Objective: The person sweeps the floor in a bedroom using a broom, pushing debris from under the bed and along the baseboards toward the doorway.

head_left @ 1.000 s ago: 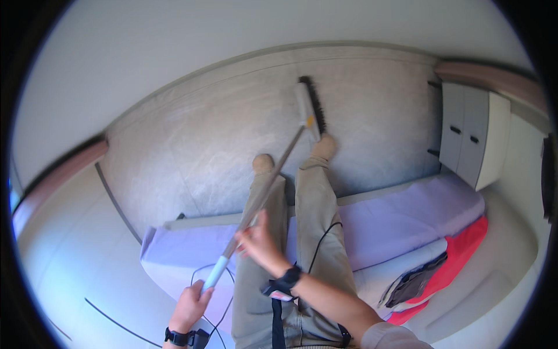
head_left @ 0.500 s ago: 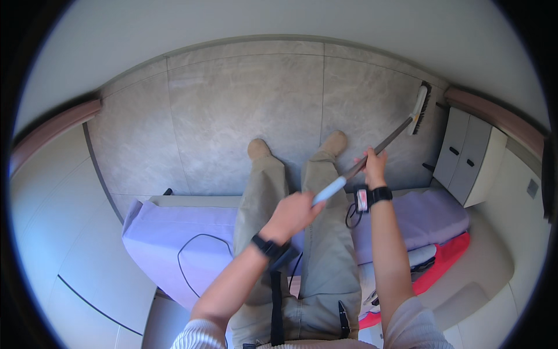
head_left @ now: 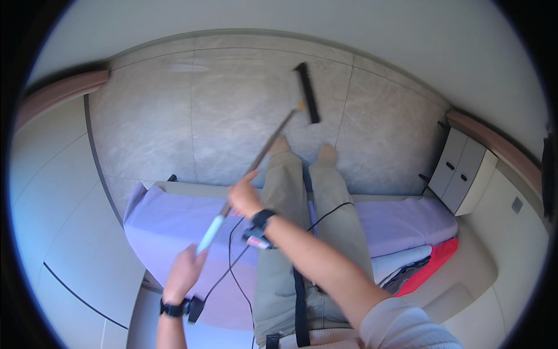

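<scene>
A long-handled floor brush (head_left: 272,143) slants across the view, from low on the left up toward the wall. Its dark bristled head (head_left: 308,94) is over the grey tiled floor, a little blurred by motion. My left hand (head_left: 184,270) is closed round the pale blue grip at the handle's near end. Farther up, my right hand (head_left: 244,196) wraps the dark shaft just above that grip. Each wrist wears a black strap with a small device, and thin black cables trail from them over my lap.
Behind my legs (head_left: 285,192) runs a bed or bench with a lilac cover (head_left: 174,215). Folded clothes (head_left: 410,270), some red, lie on its right side. A grey-fronted cabinet (head_left: 462,168) stands at the right, a pale wardrobe (head_left: 64,192) at the left. A wall borders the tiles (head_left: 232,87) ahead.
The brush has swept from the far right to the middle of the floor, its head turning over from pale back to dark bristles. Both hands have moved left, the left one also nearer me.
</scene>
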The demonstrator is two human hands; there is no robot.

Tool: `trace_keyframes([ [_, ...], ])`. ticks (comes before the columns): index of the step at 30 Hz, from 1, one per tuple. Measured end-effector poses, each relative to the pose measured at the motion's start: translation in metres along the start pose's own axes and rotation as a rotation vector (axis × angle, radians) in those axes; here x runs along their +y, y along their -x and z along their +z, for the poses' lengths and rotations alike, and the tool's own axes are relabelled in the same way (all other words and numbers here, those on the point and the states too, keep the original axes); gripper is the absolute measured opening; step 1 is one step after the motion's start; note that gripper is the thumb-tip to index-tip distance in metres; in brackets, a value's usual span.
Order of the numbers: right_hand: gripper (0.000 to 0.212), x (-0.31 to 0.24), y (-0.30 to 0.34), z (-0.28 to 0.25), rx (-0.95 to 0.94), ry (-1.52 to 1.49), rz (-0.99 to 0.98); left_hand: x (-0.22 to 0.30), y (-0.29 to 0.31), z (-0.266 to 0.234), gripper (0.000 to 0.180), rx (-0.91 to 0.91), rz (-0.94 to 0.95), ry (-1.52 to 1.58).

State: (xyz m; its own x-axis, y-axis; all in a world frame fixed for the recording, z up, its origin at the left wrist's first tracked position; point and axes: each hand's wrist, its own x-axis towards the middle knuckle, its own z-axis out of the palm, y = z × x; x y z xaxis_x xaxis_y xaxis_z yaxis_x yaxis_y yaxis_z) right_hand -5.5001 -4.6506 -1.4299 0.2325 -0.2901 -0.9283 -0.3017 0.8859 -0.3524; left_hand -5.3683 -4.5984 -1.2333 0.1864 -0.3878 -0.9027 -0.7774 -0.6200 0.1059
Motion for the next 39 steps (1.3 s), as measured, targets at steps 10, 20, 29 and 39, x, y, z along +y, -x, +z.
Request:
trace_keyframes([
  [10, 0.086, 0.011, 0.077, 0.053, 0.025, 0.089, -0.004, -0.049, 0.086, -0.027, 0.026, -0.023, 0.043, 0.099],
  [20, 0.025, 0.011, -0.034, -0.18, 0.373, -0.035, 0.2, 0.09, -0.109, 0.052, 0.035, 0.002, 0.466, 0.271],
  [29, 0.064, -0.019, -0.035, 0.09, -0.139, 0.175, -0.022, -0.1, -0.005, -0.058, 0.031, 0.13, 0.023, 0.165],
  [39, 0.085, -0.077, 0.077, 0.183, -0.27, 0.022, -0.059, -0.105, 0.118, -0.111, 0.021, 0.244, -0.094, -0.04],
])
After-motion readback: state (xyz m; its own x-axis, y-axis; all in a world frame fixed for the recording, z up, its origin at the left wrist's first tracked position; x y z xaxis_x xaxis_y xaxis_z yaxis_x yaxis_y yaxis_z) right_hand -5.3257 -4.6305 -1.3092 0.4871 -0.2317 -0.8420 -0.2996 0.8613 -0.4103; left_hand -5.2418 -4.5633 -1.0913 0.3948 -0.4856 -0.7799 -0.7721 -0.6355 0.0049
